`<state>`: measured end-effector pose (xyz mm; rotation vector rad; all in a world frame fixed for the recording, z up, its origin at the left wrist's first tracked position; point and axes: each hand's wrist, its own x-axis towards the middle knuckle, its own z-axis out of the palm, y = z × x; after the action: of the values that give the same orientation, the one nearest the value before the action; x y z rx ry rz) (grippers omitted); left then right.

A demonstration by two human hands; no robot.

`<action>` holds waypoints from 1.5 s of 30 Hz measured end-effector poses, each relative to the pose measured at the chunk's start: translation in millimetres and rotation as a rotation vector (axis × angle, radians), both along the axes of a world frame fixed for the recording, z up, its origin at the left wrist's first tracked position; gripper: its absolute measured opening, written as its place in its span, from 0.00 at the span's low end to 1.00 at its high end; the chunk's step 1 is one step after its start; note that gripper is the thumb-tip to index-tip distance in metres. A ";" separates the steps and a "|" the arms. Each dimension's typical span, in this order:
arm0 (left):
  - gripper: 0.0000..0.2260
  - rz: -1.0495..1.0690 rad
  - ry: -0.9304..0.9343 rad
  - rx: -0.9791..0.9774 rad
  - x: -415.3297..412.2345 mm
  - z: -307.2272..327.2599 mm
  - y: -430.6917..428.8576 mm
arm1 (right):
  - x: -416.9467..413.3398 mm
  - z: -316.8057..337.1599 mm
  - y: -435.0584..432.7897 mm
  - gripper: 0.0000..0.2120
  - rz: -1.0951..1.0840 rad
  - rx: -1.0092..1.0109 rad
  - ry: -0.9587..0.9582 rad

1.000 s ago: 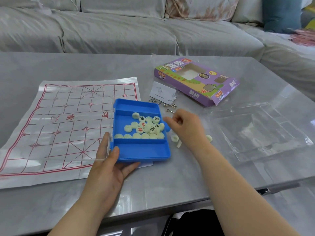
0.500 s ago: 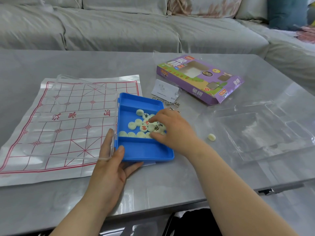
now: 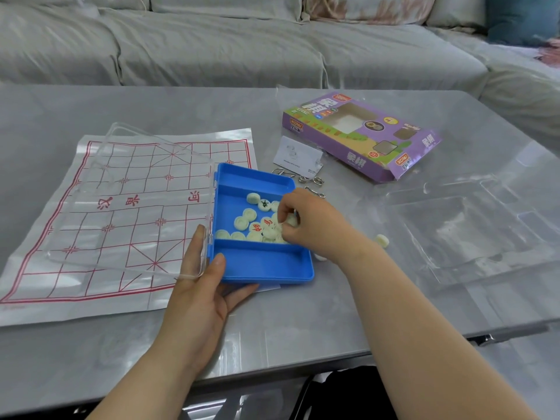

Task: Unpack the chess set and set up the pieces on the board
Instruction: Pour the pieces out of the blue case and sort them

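Observation:
A blue plastic case [image 3: 260, 265] lies open on the table, its clear lid [image 3: 130, 189] folded out over the paper chess board [image 3: 60, 237] with red lines. Several cream round chess pieces [image 3: 249, 214] lie in the case's middle compartment. My left hand [image 3: 206, 286] grips the case's near left corner, thumb on the hinge edge. My right hand [image 3: 315, 225] reaches into the case from the right, fingertips pinched on pieces there. One loose piece [image 3: 382, 239] lies on the table right of the case, another [image 3: 320, 256] peeks out under my right wrist.
A purple cardboard box [image 3: 363, 137] lies at the back right, with a white card [image 3: 298, 157] and small metal rings [image 3: 306, 178] in front of it. A clear plastic insert tray [image 3: 472, 225] sits at the right. A grey sofa [image 3: 212, 40] runs behind the table.
My right hand moved from the table beside the case into the case and closed its fingers on pieces. The clear lid swung open over the board. My left hand stayed on the case.

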<state>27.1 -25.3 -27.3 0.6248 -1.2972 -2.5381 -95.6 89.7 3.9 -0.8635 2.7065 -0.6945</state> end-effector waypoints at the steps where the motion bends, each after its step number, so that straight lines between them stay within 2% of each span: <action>1: 0.21 0.001 -0.002 -0.002 0.1 0.0 -0.2 | -0.4 0.2 4.3 0.05 -0.022 -0.021 -0.008; 8: 0.22 -0.034 -0.016 -0.045 0.7 2.8 -8.1 | -4.0 -9.8 39.7 0.07 -0.134 0.033 -0.145; 12: 0.19 -0.122 -0.007 -0.092 -0.1 5.2 -18.3 | -4.2 -7.7 47.4 0.08 -0.171 -0.002 -0.096; 14: 0.18 -0.143 0.002 -0.102 0.3 6.5 -21.6 | -0.9 -2.6 40.3 0.09 -0.141 -0.094 -0.049; 16: 0.19 -0.150 0.002 -0.093 1.6 7.4 -22.7 | 3.6 1.0 27.2 0.14 -0.054 -0.104 -0.033; 22: 0.22 -0.168 0.011 -0.093 3.5 8.0 -15.3 | 5.6 0.9 -6.2 0.24 0.066 0.093 0.015; 27: 0.21 -0.140 0.006 -0.097 1.7 9.4 -12.8 | 4.5 2.8 -10.6 0.19 0.087 0.069 -0.049; 36: 0.21 -0.113 -0.026 -0.093 0.4 10.3 -9.3 | 3.9 -0.1 -7.9 0.07 0.050 0.011 -0.021; 41: 0.19 -0.106 -0.027 -0.120 -2.9 13.2 -5.4 | -0.1 -5.9 8.4 0.10 -0.070 -0.095 0.012; 45: 0.22 -0.083 -0.030 -0.105 -4.4 14.4 -9.2 | -6.5 -7.0 31.7 0.10 -0.200 -0.224 -0.015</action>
<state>22.6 -34.5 -12.9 0.6017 -1.4851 -2.5150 -102.1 121.4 -3.1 -0.6323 2.7634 -1.0579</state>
